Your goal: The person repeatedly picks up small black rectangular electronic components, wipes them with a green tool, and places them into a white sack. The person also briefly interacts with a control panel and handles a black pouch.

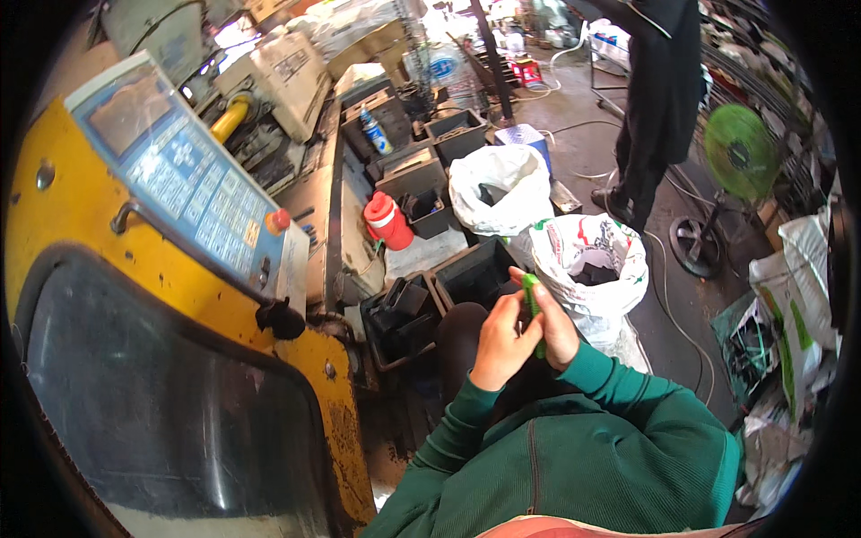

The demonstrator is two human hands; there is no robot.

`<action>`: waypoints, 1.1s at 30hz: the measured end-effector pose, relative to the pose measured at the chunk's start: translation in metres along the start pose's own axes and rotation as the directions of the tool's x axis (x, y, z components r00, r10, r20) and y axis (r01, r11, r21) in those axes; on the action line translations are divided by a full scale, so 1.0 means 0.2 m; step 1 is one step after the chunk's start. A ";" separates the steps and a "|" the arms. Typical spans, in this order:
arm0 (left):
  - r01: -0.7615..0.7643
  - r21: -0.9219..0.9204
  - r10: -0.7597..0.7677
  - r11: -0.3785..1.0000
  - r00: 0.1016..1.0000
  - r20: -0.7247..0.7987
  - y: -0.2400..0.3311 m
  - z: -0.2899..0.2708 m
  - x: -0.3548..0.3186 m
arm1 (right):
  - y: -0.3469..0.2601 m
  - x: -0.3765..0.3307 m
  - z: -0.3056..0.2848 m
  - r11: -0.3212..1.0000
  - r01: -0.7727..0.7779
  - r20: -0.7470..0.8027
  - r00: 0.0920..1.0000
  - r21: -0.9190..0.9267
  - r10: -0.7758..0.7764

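My right hand [560, 330] is closed around a slim bright green tool [532, 296], shaped like a utility knife. It stands nearly upright between my hands, its lower end showing below my fingers. My left hand [500, 348] presses against it from the left with its fingers bent together. Whatever else the left fingers pinch is hidden. Both hands are over my lap, just in front of a black bin [475, 273]. To the left of that bin, another bin [401, 327] contains dark moulded pieces. White sacks with dark pieces inside stand beyond my hands, the nearer sack [587, 269] close to my right.
A yellow machine [336, 394] with a control panel [193, 184] fills the left side. Near the bins stand a red jug [387, 221] and a spray can [375, 132]. A person in dark trousers [650, 117] stands ahead, beside a green fan [741, 152]. Cables cross the floor.
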State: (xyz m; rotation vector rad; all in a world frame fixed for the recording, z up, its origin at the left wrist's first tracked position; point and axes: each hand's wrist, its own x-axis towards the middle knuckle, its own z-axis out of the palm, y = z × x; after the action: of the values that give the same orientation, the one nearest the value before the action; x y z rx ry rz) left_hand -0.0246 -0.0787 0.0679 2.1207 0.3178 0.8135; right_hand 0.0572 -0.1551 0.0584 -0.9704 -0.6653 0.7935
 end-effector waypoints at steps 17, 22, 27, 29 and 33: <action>0.552 0.035 -0.523 0.833 0.764 0.378 -0.38 -0.13 -0.35 | 0.32 -0.19 -0.40 0.458 0.160 0.310 0.910 -0.875 0.274; 0.586 -0.058 -0.461 0.808 0.690 0.558 -0.26 -0.23 -0.29 | 0.21 -0.24 -0.37 0.554 0.235 0.347 0.932 -0.798 0.104; 0.175 -0.176 -0.031 0.969 0.788 0.615 -0.18 -0.24 -0.27 | 0.13 -0.20 -0.45 0.467 0.055 0.109 0.990 -0.883 0.089; -0.075 -0.076 0.106 0.994 0.776 0.621 -0.13 -0.15 -0.26 | 0.16 -0.20 -0.51 0.337 0.055 0.133 0.968 -0.940 0.211; -0.249 0.040 0.173 0.968 0.773 0.611 -0.04 -0.13 -0.23 | 0.17 -0.13 -0.52 0.147 0.029 0.110 0.806 -0.989 0.582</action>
State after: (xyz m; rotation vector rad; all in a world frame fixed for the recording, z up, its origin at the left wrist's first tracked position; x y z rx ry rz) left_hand -0.0758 -0.0802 0.0518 2.4283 -0.2278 0.1938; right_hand 0.1154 -0.2128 -0.0183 -2.2271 -1.5941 0.9519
